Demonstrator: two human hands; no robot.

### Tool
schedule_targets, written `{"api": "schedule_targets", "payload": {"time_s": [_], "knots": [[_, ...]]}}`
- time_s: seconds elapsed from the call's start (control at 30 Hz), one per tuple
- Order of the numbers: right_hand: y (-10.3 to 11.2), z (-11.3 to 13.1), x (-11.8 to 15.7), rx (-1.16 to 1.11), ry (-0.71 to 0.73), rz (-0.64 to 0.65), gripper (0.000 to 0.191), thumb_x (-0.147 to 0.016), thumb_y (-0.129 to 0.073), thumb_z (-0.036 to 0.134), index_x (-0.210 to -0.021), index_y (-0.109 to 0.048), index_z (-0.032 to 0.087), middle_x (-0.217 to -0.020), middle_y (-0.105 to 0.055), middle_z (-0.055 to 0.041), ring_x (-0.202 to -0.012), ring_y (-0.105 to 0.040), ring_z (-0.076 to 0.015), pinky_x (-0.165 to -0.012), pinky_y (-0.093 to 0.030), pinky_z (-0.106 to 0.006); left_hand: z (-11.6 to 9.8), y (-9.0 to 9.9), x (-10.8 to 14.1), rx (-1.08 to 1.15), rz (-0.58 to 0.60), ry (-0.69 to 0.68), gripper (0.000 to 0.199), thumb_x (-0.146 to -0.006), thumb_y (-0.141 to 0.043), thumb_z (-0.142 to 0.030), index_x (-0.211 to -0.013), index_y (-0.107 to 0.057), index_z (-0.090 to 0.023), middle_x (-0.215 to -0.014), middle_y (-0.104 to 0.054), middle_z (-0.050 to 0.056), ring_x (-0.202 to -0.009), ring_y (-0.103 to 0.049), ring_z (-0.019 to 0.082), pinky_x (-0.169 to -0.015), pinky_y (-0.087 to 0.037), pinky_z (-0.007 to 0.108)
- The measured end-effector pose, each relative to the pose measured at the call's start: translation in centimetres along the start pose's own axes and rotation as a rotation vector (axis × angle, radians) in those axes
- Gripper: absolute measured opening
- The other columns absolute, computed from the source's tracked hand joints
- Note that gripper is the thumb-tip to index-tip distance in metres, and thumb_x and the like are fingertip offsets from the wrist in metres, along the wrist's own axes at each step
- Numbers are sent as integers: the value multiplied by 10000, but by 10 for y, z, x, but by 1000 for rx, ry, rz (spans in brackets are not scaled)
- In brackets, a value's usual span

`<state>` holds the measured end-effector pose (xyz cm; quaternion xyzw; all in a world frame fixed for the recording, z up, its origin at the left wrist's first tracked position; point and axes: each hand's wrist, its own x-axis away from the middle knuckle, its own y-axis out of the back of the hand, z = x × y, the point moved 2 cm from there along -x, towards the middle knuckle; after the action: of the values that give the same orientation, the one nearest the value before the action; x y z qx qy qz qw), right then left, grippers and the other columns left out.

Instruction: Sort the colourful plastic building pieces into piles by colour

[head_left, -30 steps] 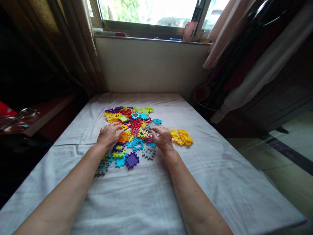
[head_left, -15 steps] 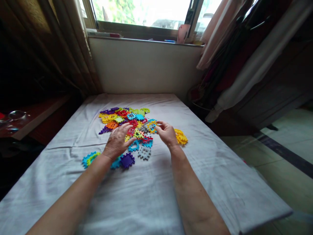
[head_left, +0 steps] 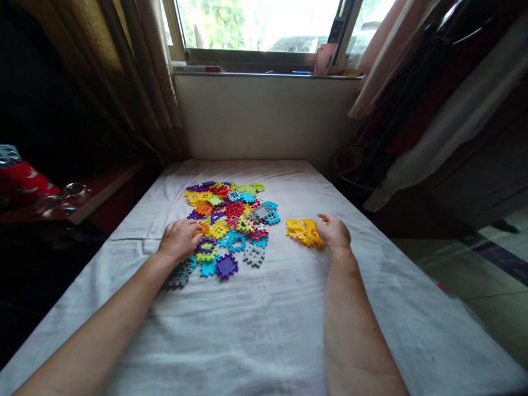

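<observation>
A heap of bright plastic interlocking tiles with notched edges lies on the bed sheet. At its left side is my left hand, its fingers bent together around the edge of an orange tile. Below these fingers are a purple frame tile and a grey tile, partly covered by the wrist. My right hand is at the right end of a separate pile of yellow tiles. Its fingers are curled against a yellow tile there, with the fingertips partly hidden.
A pale sheet covers the bed up to a low wall under the window. To the left, a wooden table carries clear glasses and a red patterned item. Clothes hang at the right.
My right hand has moved right, carrying a yellow tile from the heap to the yellow pile. My left hand has shifted to the heap's left edge and its fingers have drawn in.
</observation>
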<state>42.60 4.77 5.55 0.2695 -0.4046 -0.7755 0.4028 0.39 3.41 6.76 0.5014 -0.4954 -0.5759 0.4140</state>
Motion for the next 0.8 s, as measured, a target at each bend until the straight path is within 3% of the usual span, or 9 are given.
{"api": "schedule_targets", "payload": {"time_s": [0.13,0.27,0.4,0.53,0.67,0.8], "knots": [[3,11,4,-21,71,-74,416,-832,-540,299,-1189,-737,221,-1137,-727,-107,-1014,-675,-246,-915,-513,-356,-22,0,-2,-9,-37,-57,356,-856,-590,-401,-1156,-705,-247,-1378,-626,85,-1323,-509,289,-1100,-357,453],[5,24,8,-84,93,-16,385,-835,-551,301,-1150,-753,207,-1083,-739,-102,-999,-680,-232,-913,-517,-334,-44,-6,-10,-25,-16,-92,312,-803,-657,-471,-977,-741,-226,-1362,-630,118,-1320,-499,342,-1102,-326,523],[5,37,13,-153,136,10,354,-840,-556,297,-1112,-761,201,-1064,-748,-93,-970,-686,-214,-895,-517,-312,-48,-6,-17,-63,0,-140,238,-835,-593,-415,-838,-723,-217,-1092,-738,120,-1093,-640,299,-997,-414,474],[0,60,24,-242,269,52,302,-865,-555,293,-1071,-761,213,-1079,-758,-66,-935,-689,-187,-908,-517,-301,-41,2,-18,-59,-56,-85,347,-928,-428,-378,-838,-717,-208,-938,-751,119,-901,-690,263,-847,-485,396],[-11,92,50,-343,464,143,278,-865,-604,294,-1099,-742,236,-1130,-745,-60,-945,-686,-185,-922,-525,-317,-43,14,-13,136,-203,7,400,-966,-355,-415,-993,-716,-246,-1011,-757,71,-899,-694,214,-772,-509,311],[-27,120,82,-490,620,327,421,-810,-713,298,-1228,-674,271,-1153,-734,-46,-991,-685,-196,-891,-539,-322,-68,14,-9,522,-160,-53,399,-947,-401,-497,-1000,-715,-257,-993,-767,25,-905,-695,191,-773,-524,275]]}}
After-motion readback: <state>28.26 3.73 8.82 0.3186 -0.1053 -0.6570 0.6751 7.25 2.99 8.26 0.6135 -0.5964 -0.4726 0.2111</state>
